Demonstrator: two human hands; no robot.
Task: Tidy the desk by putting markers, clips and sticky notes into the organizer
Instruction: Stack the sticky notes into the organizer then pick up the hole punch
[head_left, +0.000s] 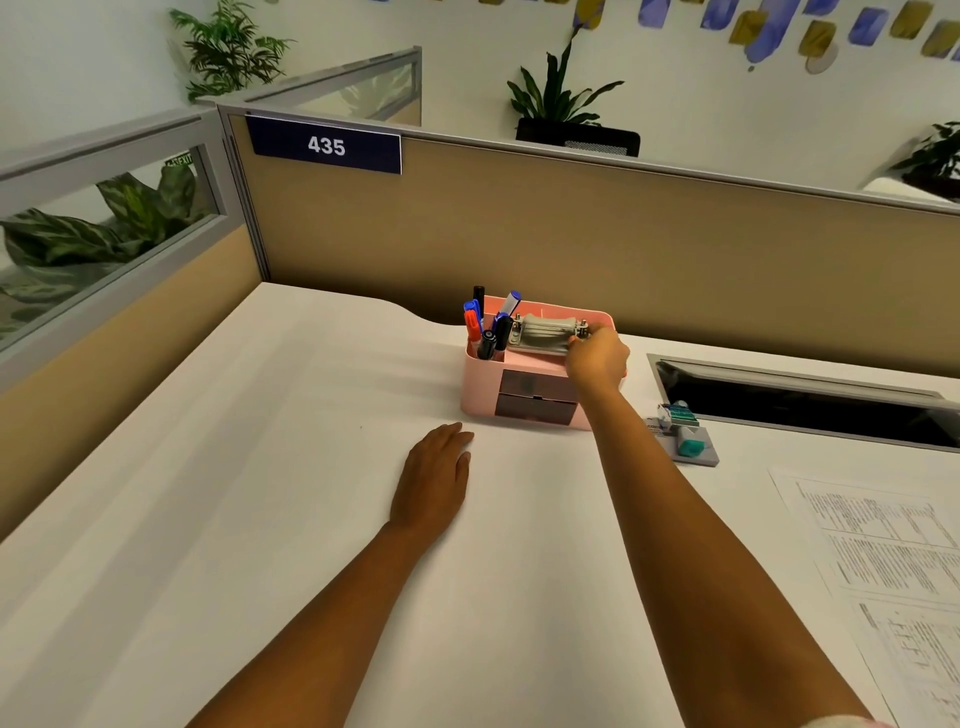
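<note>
White desk (260, 493) boxed in by tan cubicle partitions (571, 234) with grey metal rails. Navy plate marked 435 (326, 146) fixed near the back partition's left corner. Glazed strip (109, 228) along the left partition, leafy plants (78, 234) behind. White wall (467, 41) beyond, dabbed blue and ochre, possibly painted. Dark recessed slot (805, 410) by the desk's right edge. Even, soft lighting.

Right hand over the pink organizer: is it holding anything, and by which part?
The right hand grips the grey metal hole punch by its right end, over the pink plastic organizer. The left hand rests flat on the white desk, holding nothing.
</note>
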